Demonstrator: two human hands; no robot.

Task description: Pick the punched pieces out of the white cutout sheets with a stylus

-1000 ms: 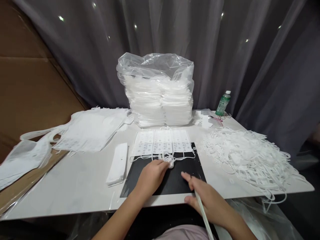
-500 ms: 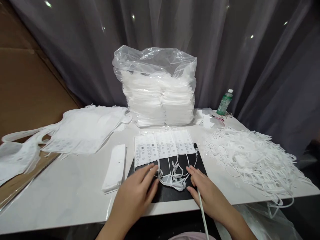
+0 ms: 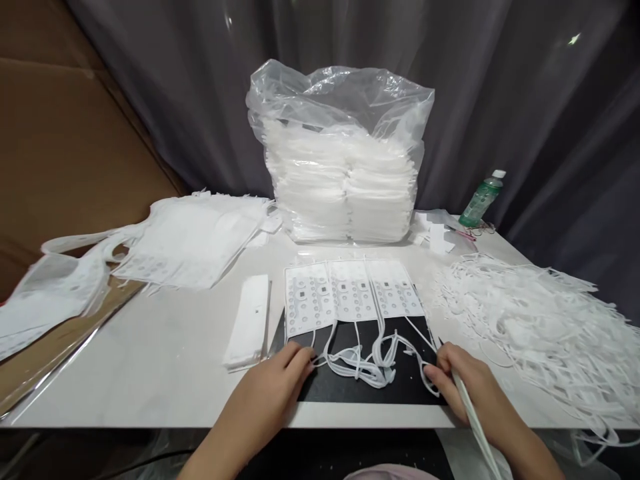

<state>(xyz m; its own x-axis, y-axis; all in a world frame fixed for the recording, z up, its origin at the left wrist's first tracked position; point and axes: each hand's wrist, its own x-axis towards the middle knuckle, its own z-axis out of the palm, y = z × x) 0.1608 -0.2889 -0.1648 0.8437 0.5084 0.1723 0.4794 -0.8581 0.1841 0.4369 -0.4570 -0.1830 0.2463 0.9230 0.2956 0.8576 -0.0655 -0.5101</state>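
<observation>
A white sheet (image 3: 353, 293) in three panels, printed with grey circles and small dark squares, lies on a black mat (image 3: 415, 397). Thin white strands (image 3: 360, 373) run from its lower edge into a loose tangle. My left hand (image 3: 287, 370) rests at the mat's left side, fingers curled together, with a strand at the fingertips; its thumb is hidden. At the mat's right edge, my right hand (image 3: 465, 380) is closed around a slim pale-handled tool (image 3: 473, 413) with a dark pointed tip. Its fingertips are beside the rightmost strand.
A narrow white stack (image 3: 247, 320) lies left of the mat, with larger white sheets (image 3: 195, 240) beyond. Behind stands a clear plastic bag (image 3: 345, 193) of stacked white material. To the right are a heap of white strips (image 3: 545, 327) and a green-labelled bottle (image 3: 483, 200).
My hands have moved apart, the left towards the mat's left edge and the right past its right edge. The tangled strands are more spread out. The camera view has shifted.
</observation>
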